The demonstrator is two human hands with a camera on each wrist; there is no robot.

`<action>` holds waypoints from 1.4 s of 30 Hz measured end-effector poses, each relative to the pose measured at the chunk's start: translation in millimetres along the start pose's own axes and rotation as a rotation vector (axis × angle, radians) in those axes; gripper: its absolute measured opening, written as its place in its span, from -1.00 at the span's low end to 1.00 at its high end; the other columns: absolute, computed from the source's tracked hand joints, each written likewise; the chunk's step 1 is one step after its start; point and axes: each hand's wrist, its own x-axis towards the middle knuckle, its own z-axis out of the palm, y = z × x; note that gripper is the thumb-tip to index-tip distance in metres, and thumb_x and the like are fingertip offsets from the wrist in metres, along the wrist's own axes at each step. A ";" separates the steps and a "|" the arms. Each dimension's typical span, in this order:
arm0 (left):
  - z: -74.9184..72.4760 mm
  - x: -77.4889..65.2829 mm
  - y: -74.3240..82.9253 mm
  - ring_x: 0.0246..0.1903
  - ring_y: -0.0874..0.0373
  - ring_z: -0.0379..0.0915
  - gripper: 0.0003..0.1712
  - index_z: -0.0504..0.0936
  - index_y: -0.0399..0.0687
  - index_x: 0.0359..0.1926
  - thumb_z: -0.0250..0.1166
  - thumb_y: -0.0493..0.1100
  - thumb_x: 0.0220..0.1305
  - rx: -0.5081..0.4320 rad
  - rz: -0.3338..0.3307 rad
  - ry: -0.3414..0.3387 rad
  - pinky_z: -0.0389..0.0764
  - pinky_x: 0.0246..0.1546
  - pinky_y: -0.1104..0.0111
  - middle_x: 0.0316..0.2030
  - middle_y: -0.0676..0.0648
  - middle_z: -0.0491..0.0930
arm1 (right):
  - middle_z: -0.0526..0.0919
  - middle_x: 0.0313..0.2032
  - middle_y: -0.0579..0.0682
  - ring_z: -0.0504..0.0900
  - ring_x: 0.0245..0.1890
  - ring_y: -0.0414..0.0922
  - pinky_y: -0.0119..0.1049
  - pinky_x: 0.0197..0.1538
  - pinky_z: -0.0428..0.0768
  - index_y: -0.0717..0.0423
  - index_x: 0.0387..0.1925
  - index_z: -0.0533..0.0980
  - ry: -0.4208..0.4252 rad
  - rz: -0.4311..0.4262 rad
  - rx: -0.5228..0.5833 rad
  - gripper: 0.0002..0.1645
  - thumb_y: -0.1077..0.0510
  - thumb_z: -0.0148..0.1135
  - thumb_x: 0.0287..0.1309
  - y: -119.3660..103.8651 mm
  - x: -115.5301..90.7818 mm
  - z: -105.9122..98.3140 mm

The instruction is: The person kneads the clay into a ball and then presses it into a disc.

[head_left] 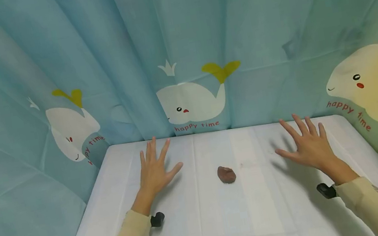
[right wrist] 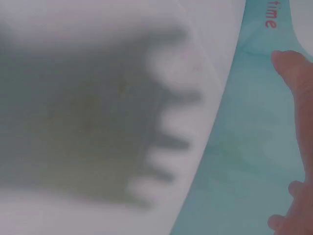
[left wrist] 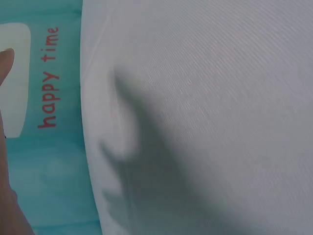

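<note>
A small reddish-brown lump [head_left: 226, 174], rough like a stone, lies near the middle of the white-covered table [head_left: 223, 219]. To its left, my left hand [head_left: 154, 172] is held over the table with fingers spread and nothing in it. My right hand [head_left: 308, 147] hovers on the other side, also spread and holding nothing, its shadow falling on the cloth. Only part of the left thumb [left wrist: 6, 63] shows at the edge of the left wrist view. In the right wrist view, the right thumb [right wrist: 293, 68] and two fingertips appear at the edge.
A blue-green curtain [head_left: 183, 32] printed with whales and "happy time" hangs along the table's back and both sides. Dark wrist cameras sit at the left sleeve [head_left: 157, 220] and the right sleeve [head_left: 326, 191]. Pale stripes and creases run across the tablecloth.
</note>
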 end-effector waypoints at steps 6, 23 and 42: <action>4.8 4.1 9.4 0.53 -0.35 -0.09 0.04 0.12 0.21 0.63 0.37 0.29 0.25 -0.188 -0.033 -0.015 -0.02 0.40 -0.36 0.58 -0.35 -0.06 | 0.04 0.55 0.32 0.13 0.39 0.54 0.59 0.27 0.05 -0.23 0.64 0.01 0.016 -0.062 0.059 0.24 -0.35 0.45 0.07 -18.1 8.7 7.3; 14.8 17.6 49.5 0.56 -0.07 -0.05 0.05 0.00 -0.03 0.64 0.40 0.02 0.33 -0.741 -0.103 -0.098 0.09 0.48 -0.12 0.60 -0.07 0.03 | 0.47 0.24 0.31 0.55 0.10 0.29 0.30 0.05 0.53 -0.10 0.57 0.20 -0.150 -0.232 0.407 0.08 -0.13 0.53 0.12 -96.7 23.1 41.4; 24.4 19.5 72.9 0.49 -0.47 -0.07 0.04 -0.07 -0.03 0.65 0.36 -0.21 0.34 -1.019 -0.211 -0.190 0.08 0.37 -0.37 0.58 -0.36 -0.06 | 0.64 -0.27 -0.13 0.60 -0.20 -0.06 -0.03 -0.18 0.50 0.00 0.15 0.62 -0.264 -0.294 0.255 -0.34 -0.09 0.60 0.02 -146.8 18.5 69.3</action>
